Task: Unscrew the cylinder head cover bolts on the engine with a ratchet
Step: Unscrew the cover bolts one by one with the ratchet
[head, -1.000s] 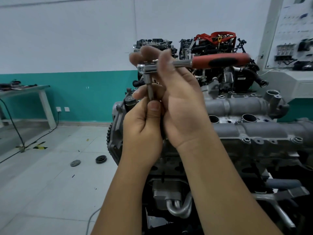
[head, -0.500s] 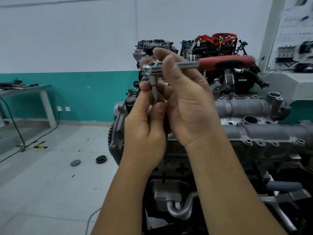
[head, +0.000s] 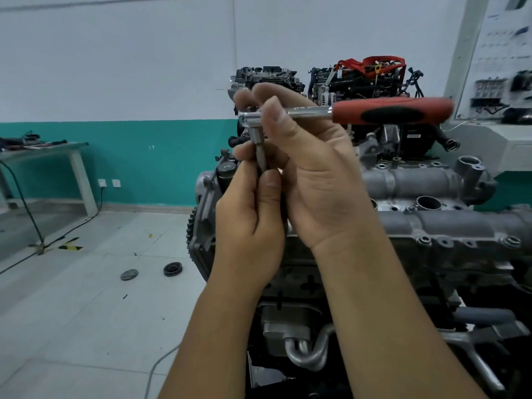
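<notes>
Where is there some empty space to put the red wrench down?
Bare floor lies left of the engine, in front of the two round discs and the cable. The engine top is crowded with bolts and open holes. The left table already holds tools. Both hands are busy: the right hand grips the ratchet, the left hand its bit.

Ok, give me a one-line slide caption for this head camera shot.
Right hand steadies the red-handled ratchet while left hand pinches its bit, above the engine.
</notes>
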{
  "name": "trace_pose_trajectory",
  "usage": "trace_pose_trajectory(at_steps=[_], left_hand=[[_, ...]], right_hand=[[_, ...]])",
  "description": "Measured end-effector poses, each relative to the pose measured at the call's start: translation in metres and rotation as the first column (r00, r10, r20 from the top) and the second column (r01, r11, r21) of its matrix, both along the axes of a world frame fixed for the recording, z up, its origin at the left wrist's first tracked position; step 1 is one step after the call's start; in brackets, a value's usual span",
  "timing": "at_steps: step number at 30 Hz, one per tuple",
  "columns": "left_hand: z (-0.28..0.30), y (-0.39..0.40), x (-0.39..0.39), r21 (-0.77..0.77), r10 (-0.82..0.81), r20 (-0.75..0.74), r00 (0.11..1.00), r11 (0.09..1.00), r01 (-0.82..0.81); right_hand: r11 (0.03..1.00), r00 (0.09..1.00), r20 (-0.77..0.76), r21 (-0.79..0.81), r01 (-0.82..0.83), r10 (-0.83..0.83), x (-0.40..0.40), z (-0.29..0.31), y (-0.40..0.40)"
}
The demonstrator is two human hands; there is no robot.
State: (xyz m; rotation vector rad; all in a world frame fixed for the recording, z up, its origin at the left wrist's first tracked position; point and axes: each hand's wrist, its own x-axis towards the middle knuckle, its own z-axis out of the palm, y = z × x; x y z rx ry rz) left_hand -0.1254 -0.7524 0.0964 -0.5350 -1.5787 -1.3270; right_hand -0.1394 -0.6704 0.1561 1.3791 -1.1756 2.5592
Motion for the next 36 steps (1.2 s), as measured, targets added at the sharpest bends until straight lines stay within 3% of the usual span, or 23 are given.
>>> trace_pose_trajectory(at_steps=[5,10,16,21,24,27,32,36], left_hand=[[0.002,0.004,0.001,-0.023,0.021,0.006,1.000,1.000,-0.021],[0.004,0.002,0.004,0.018,-0.034,0.029,0.999,0.999,0.033],[0.010,0.001,0.006,-0.030,0.046,0.079,0.996,0.999,-0.043],[0.009,0.001,0.010,-0.030,0.209,0.020,0.978,0.978,-0.208],[0.011,0.002,0.014,0.052,0.271,-0.008,0.962,0.961,-0.271],[0.014,-0.001,0.017,0.029,0.243,0.005,0.970,0.970,-0.243],[0.014,0.000,0.019,0.014,0.223,0.034,0.974,0.974,-0.224],[0.014,-0.005,0.018,-0.026,0.238,0.046,0.970,0.971,-0.237]], right_hand=[[0.998,0.983,0.183,0.055,-0.036,0.025,-0.003,0.003,0.005],[1.000,1.000,-0.018,0.010,0.013,-0.013,-0.004,-0.003,0.004],[0.997,0.993,0.095,0.039,0.061,-0.065,-0.001,0.000,0.003],[0.979,0.977,-0.080,0.033,0.203,-0.200,0.000,0.003,0.008],[0.993,0.993,0.034,0.038,0.110,-0.111,0.004,0.003,0.001],[1.000,0.982,0.189,0.023,0.003,-0.007,0.007,0.002,-0.005],[0.993,0.995,-0.047,0.084,0.089,-0.085,0.007,0.000,-0.001],[0.996,0.998,0.050,0.084,0.031,-0.035,0.005,-0.003,-0.008]])
